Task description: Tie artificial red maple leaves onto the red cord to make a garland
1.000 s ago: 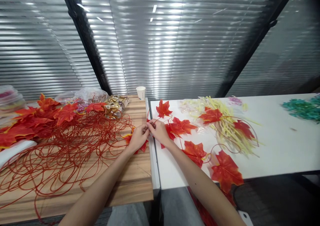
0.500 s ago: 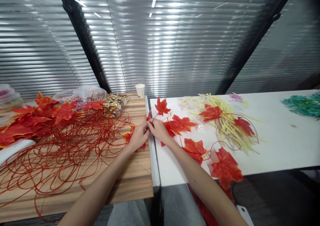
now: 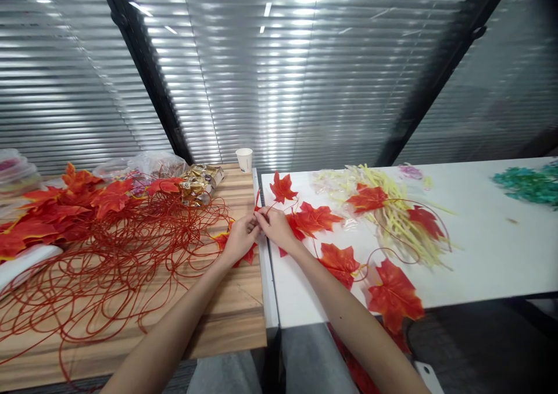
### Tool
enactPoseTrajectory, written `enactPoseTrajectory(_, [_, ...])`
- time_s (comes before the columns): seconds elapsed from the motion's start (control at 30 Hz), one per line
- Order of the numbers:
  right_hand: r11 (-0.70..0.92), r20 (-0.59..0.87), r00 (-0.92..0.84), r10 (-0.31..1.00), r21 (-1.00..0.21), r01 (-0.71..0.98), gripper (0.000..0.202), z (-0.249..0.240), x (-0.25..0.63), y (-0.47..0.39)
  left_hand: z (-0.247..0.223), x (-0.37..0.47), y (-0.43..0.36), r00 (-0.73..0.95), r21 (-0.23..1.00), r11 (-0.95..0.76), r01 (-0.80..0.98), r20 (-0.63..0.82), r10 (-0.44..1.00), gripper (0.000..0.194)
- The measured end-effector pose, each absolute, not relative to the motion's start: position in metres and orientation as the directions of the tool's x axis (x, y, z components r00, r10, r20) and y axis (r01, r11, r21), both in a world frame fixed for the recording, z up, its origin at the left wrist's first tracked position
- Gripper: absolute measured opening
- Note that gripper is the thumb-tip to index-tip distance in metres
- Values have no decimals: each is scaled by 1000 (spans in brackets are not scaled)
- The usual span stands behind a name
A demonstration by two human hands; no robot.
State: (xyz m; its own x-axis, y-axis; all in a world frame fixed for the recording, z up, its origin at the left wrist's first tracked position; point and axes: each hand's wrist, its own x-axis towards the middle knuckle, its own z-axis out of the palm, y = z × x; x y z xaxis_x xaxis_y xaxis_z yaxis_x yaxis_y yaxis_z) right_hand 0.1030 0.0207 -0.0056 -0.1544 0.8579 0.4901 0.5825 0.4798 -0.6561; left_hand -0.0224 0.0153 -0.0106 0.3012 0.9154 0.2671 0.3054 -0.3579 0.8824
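My left hand (image 3: pixel 241 238) and my right hand (image 3: pixel 275 226) meet fingertip to fingertip above the seam between two tables. Both are closed in a pinch on a maple leaf garland (image 3: pixel 320 217), made of red-orange artificial leaves on thin red cord. A narrow red tip stands up from the pinching fingers; they hide the exact spot held. One leaf (image 3: pixel 222 240) lies partly under my left hand. From my right hand the garland runs across the white table, past a large leaf (image 3: pixel 394 294), and down over the front edge beside my leg.
A tangle of red cord (image 3: pixel 131 266) and a pile of maple leaves (image 3: pixel 56 214) cover the wooden table (image 3: pixel 235 318). Behind are gold packets (image 3: pixel 201 183) and a paper cup (image 3: pixel 244 160). Yellow strips (image 3: pixel 403 231) and a teal heap (image 3: pixel 529 183) lie on the white table (image 3: pixel 475 254).
Almost nothing differs. The red tip at my fingertips stands slightly more upright and further left, and my hands keep their pinch in the same place.
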Motion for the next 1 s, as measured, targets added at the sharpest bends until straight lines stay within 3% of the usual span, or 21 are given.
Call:
enactPoseTrajectory(0.27, [464,485,-51,873,-795,390,22,-3,102,21,-5,-22,15,207,956,-232,179,194,959,19])
enactPoseTrajectory(0.67, [356,358,35,933,-934,35,22,-3,102,23,9,-20,8,180,952,-269,149,241,954,24])
enactPoseTrajectory(0.87, [323,320,42,946,-943,-79,21,-3,103,24,5,-23,11,193,919,-324,222,285,939,24])
enactPoseTrajectory(1.0, [300,299,31,954,-946,-123,20,-1,103,23,6,-25,9,210,811,-440,385,388,898,22])
